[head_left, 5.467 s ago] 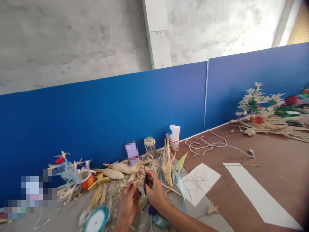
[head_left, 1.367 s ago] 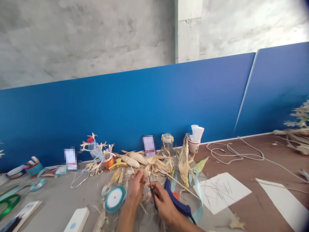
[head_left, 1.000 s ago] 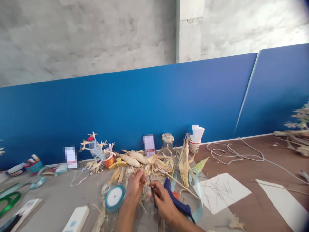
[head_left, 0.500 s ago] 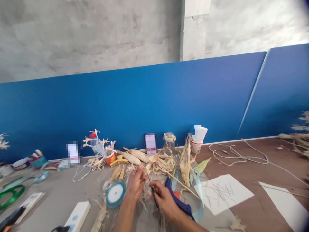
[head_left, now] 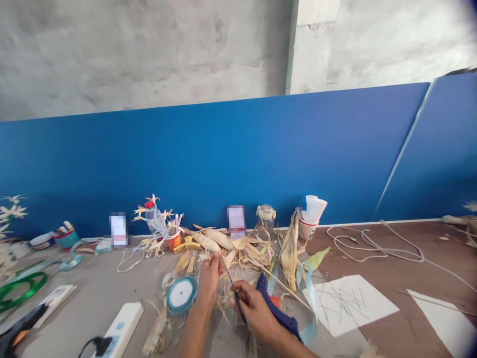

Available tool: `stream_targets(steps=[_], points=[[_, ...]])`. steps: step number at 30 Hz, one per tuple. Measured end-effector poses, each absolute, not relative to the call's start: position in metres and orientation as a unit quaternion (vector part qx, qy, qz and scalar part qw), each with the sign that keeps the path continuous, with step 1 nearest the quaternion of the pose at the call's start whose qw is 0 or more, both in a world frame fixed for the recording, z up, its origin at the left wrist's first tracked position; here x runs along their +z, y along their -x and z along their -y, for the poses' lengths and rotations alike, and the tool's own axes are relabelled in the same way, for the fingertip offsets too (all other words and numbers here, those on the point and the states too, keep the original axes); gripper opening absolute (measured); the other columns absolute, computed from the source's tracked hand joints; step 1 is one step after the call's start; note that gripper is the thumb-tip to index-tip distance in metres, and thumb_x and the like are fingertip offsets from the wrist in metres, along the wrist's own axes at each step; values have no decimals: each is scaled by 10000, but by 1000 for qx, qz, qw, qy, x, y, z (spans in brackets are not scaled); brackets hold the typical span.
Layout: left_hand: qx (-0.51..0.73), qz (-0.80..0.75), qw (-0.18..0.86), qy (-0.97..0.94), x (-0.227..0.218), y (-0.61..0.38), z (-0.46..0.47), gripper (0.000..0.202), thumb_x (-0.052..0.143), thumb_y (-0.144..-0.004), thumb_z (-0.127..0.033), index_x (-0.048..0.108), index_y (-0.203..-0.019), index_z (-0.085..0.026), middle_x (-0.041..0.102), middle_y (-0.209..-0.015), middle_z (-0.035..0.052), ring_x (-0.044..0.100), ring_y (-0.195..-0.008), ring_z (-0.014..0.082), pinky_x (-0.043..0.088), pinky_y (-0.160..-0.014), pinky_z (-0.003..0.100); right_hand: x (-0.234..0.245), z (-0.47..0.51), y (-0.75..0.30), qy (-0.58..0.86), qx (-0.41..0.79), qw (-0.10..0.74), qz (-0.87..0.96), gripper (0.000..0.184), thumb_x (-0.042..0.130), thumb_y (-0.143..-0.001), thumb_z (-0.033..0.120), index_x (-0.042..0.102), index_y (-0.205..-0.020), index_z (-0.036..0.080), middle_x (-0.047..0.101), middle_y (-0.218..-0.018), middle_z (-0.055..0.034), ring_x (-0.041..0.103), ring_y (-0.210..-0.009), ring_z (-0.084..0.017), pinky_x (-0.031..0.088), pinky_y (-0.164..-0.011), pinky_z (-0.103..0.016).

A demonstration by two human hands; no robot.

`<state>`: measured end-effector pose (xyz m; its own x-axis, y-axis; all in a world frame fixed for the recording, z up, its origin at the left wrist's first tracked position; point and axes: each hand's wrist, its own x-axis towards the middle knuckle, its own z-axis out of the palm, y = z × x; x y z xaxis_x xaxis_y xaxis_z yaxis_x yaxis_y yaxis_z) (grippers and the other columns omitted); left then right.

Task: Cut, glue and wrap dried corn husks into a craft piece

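Note:
My left hand (head_left: 207, 282) is closed in a pinch on a thin strip of dried corn husk (head_left: 219, 258) held above the table. My right hand (head_left: 255, 312) is wrapped round the handles of small dark scissors (head_left: 233, 289), whose blades point up toward the husk strip by my left fingers. Both hands work over a heap of husk scraps (head_left: 246, 251). A blue glue gun (head_left: 276, 311) lies just right of my right hand, and a light blue ribbon spool (head_left: 181, 295) sits just left of my left hand.
A blue partition (head_left: 223, 159) backs the table. Along it stand a small glass jar (head_left: 265, 219), a paper cup (head_left: 308, 226) and a red cup with husk flowers (head_left: 172, 237). A white cable (head_left: 372, 243), paper sheets (head_left: 350, 303), a power strip (head_left: 121, 323) and green ribbon (head_left: 20, 293) lie around.
The view has swung slightly left and down, bringing the power strip and its plug into sight. My hands stay together on the husk strip and scissors, shifted little.

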<state>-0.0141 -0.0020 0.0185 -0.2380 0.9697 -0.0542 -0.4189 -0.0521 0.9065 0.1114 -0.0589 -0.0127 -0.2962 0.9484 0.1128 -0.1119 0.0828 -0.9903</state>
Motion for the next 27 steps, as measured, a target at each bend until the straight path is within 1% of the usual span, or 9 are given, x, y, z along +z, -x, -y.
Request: stream_targets(steps=[3,5,10,16,22,24,27], points=[[652,-469,481,-353,14,17,1,326,767,-615,-487,595,-624,-210,487,-477,-39,444,-463,137,306,-464,263,-14,59,-112,383,557,458,577,157,582,-727,275,528,-849,193,316,-563,87,263,-518,-89,211,-479,-214],[652,-478,465,-360,13,19,1,320,753,-633,-492,596,-615,-213,480,-466,-35,458,-477,151,298,-473,268,-15,59,-112,394,548,455,581,155,574,-726,271,535,-852,188,313,-558,87,262,-519,-92,211,-478,-214],[650,-486,448,-374,13,20,1,367,743,-639,-517,552,-590,-207,431,-459,-59,415,-462,129,288,-484,259,-16,58,-112,407,536,446,590,161,579,-716,263,550,-855,188,323,-558,86,276,-517,-95,223,-486,-217],[662,-449,498,-335,22,14,4,439,771,-581,-538,490,-595,-201,396,-471,-90,336,-442,85,266,-467,232,-20,57,-111,407,540,447,586,167,576,-709,271,549,-853,192,331,-568,79,272,-519,-97,216,-492,-220],[669,-415,546,-286,33,12,8,451,827,-497,-468,482,-596,-195,436,-497,-92,355,-434,66,273,-458,220,-19,57,-112,413,530,439,597,136,560,-699,270,540,-813,199,374,-565,70,304,-510,-100,236,-497,-223],[666,-416,554,-275,34,13,8,431,828,-501,-444,489,-600,-197,444,-499,-91,374,-437,69,290,-462,220,-17,57,-113,412,528,436,602,115,551,-703,259,536,-799,199,379,-559,72,306,-505,-97,245,-497,-220],[663,-418,556,-276,30,15,7,391,811,-543,-422,496,-609,-201,447,-500,-91,392,-438,74,306,-469,222,-14,58,-114,411,528,434,603,106,553,-703,245,542,-797,195,376,-546,77,304,-497,-93,244,-486,-215]])
